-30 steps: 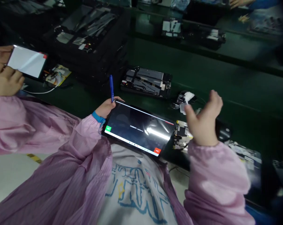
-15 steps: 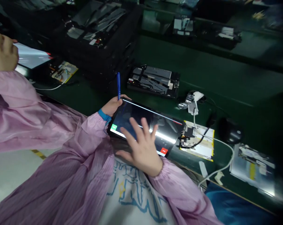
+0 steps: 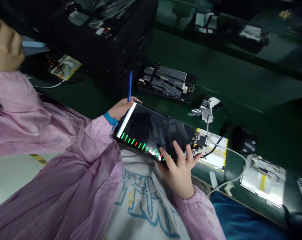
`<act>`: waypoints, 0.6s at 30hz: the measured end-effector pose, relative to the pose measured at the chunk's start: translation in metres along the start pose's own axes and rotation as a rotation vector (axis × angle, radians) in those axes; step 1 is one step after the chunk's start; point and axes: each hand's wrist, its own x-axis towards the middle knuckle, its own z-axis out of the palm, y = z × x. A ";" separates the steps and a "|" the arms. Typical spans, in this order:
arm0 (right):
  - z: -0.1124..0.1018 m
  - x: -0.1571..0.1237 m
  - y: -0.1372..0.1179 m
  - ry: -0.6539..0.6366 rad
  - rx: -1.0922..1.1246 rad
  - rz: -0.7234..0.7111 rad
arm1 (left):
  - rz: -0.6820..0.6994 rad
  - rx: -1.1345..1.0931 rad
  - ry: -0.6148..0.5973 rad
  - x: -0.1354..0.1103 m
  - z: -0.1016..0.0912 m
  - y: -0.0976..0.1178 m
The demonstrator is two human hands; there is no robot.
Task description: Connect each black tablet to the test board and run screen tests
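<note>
My left hand (image 3: 121, 109), with a blue band at the wrist, grips the upper left edge of a black tablet screen (image 3: 153, 125). A blue pen (image 3: 130, 86) stands up from between the same hand's fingers. The screen is tilted in front of my body and lit, with a white strip at its left end and a row of green and red text along its near edge. My right hand (image 3: 179, 168) lies over the near right corner, its fingers spread across the glass. Whether the fingertips press on it I cannot tell.
A circuit board with yellow-edged battery (image 3: 215, 150) and cables lies right of the screen. Beyond are an opened device (image 3: 167, 82), a black mouse (image 3: 245, 139) and a silver panel (image 3: 263, 180). Stacked black housings (image 3: 108, 60) rise behind. Another person's hand (image 3: 7, 45) is at left.
My right hand has moved right, from mid-screen to the near right corner. The display has switched from a dark picture with green and red corner boxes to rows of coloured text.
</note>
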 end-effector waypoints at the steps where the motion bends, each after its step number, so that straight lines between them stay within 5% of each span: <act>1: 0.001 0.000 0.000 0.002 -0.004 -0.002 | 0.004 0.001 0.005 0.000 0.000 0.000; 8: -0.007 0.005 0.006 -0.047 0.084 -0.014 | 0.051 -0.019 0.004 0.002 -0.003 -0.003; 13: -0.012 0.012 0.052 0.208 0.292 0.170 | 0.013 -0.029 0.021 0.003 -0.007 -0.006; 18: 0.013 0.014 0.088 0.411 0.559 0.364 | -0.018 0.012 0.041 0.001 -0.013 -0.005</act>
